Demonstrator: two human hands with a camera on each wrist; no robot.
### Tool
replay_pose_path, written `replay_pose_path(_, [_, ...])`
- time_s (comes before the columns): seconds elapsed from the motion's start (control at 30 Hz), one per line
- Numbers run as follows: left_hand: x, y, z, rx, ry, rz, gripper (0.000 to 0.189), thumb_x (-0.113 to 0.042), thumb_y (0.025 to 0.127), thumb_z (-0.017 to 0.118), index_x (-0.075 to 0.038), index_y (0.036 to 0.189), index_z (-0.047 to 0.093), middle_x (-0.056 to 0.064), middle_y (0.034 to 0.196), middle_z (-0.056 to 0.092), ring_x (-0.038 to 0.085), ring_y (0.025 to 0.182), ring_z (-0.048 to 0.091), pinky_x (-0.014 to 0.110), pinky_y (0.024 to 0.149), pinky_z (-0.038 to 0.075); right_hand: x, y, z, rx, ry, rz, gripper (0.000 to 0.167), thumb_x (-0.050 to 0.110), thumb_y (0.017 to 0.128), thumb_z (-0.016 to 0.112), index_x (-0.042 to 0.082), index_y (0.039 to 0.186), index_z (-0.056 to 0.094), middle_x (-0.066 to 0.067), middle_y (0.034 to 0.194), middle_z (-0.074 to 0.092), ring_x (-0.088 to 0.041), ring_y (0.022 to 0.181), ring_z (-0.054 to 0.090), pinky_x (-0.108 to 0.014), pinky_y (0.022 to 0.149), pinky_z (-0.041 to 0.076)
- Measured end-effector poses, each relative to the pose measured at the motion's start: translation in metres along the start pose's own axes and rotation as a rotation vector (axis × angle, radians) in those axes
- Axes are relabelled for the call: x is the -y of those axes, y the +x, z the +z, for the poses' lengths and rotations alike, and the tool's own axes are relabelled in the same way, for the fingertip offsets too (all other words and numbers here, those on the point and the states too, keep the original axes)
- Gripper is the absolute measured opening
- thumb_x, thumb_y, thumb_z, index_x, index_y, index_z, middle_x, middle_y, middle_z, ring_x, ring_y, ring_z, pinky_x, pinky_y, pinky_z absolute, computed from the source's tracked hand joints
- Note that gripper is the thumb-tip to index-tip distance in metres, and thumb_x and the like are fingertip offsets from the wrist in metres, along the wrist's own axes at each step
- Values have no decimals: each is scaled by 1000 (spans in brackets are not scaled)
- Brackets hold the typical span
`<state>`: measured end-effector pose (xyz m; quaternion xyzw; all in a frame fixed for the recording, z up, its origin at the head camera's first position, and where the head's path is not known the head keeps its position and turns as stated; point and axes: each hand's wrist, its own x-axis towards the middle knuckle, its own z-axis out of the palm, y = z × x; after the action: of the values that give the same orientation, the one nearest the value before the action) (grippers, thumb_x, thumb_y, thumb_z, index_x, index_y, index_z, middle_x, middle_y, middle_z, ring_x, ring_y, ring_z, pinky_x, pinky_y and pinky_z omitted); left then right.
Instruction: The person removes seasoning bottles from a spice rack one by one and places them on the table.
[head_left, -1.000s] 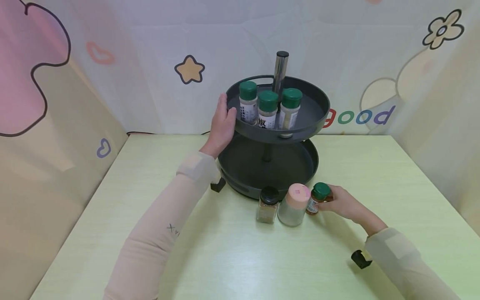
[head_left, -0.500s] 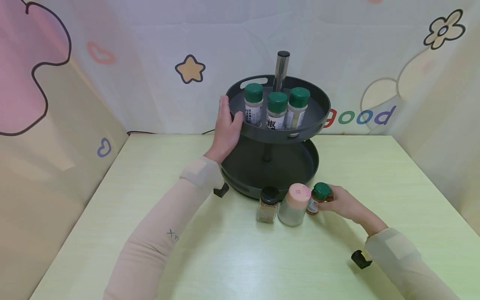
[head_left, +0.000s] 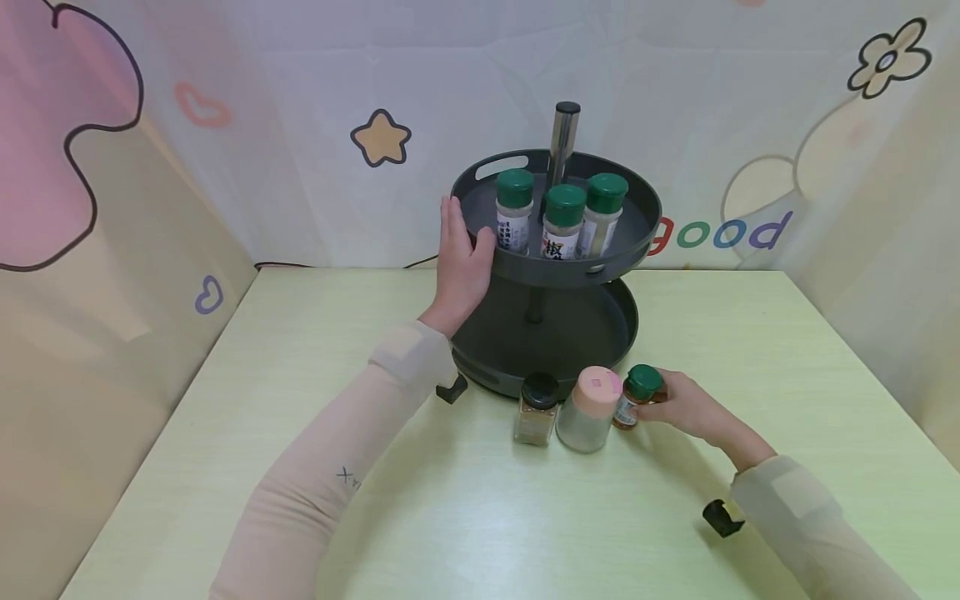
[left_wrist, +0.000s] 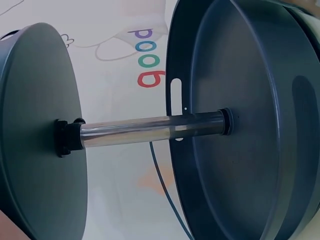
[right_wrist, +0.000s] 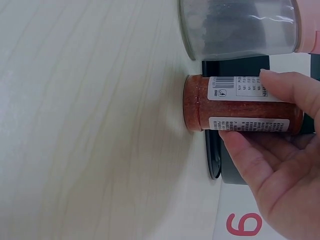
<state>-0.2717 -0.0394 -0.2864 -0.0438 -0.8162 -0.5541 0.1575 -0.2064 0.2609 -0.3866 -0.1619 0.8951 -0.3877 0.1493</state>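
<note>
My left hand point(head_left: 463, 267) lies with straight fingers against the left outer rim of the upper tray point(head_left: 540, 268) of a black two-tier turntable rack. Three green-capped spice jars point(head_left: 514, 212) stand on that tray. Down at the right, my right hand point(head_left: 686, 404) pinches a small green-capped spice jar point(head_left: 627, 411) between thumb and fingers. Red-brown powder fills this spice jar point(right_wrist: 245, 107) in the right wrist view, and white labels cover part of it. The jar stands upright at the table surface. Only a sliver of the left hand shows in the left wrist view.
Left of the held jar stand a pink-capped glass jar point(head_left: 585, 425) and a black-capped square jar point(head_left: 535, 421), both before the lower tray point(head_left: 487, 379). A steel post point(head_left: 562, 142) rises through the rack. Pale table point(head_left: 262, 467) surrounds it; a printed cloth hangs behind.
The upper tray has turned, its front going right with the three green-capped jars. My left hand has moved right and slightly down along with it. My right hand and its spice jar have stayed put.
</note>
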Motion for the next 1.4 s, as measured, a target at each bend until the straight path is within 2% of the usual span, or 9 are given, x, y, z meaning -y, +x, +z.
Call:
replay_pose_path(0.43, [0, -3, 1, 1, 7, -9, 64, -28, 91, 35, -12, 143, 2, -4, 150, -7, 10, 138, -4, 29, 111, 9, 1, 0, 1, -12, -3, 18, 35, 17, 77, 66, -3, 102, 53, -11, 93, 59, -20, 82, 52, -29, 73, 45])
replay_pose_path(0.73, [-1, -3, 0, 1, 29, -14, 64, -30, 91, 34, -13, 143, 2, -4, 150, -6, 10, 138, -3, 30, 111, 9, 8, 0, -6, 8, -13, -10, 37, 23, 76, 67, 1, 102, 52, -9, 89, 59, -18, 78, 53, -29, 71, 46])
replay_pose_path(0.9, [-1, -3, -1, 1, 30, -9, 64, -28, 91, 34, -11, 143, 2, -2, 150, -6, 12, 138, -3, 31, 112, 9, 16, -1, -14, 18, -42, -11, 49, 25, 78, 64, -1, 116, 47, -13, 101, 58, -20, 86, 54, -31, 76, 48])
replay_pose_path(1.03, [-2, -3, -1, 1, 28, -8, 64, -27, 91, 35, -11, 143, 3, -2, 150, -5, 12, 138, -2, 32, 112, 9, 24, -2, -20, 17, -46, -11, 54, 28, 80, 62, -3, 121, 43, -16, 108, 56, -24, 93, 54, -36, 81, 49])
replay_pose_path(1.23, [-2, -2, 0, 1, 20, -7, 64, -28, 90, 35, -11, 143, 3, -3, 150, -5, 12, 138, -2, 32, 112, 10, 36, -4, -28, -13, -34, -44, 48, 28, 83, 59, -1, 119, 46, -19, 115, 54, -32, 105, 53, -43, 86, 47])
replay_pose_path(1.4, [-1, -3, 0, -4, 22, -7, 64, -28, 90, 35, -12, 143, 3, -4, 150, -5, 11, 138, -2, 32, 112, 10, 49, -6, -35, -77, -61, -70, 43, 26, 85, 56, 0, 118, 49, -20, 117, 54, -34, 108, 52, -46, 87, 45])
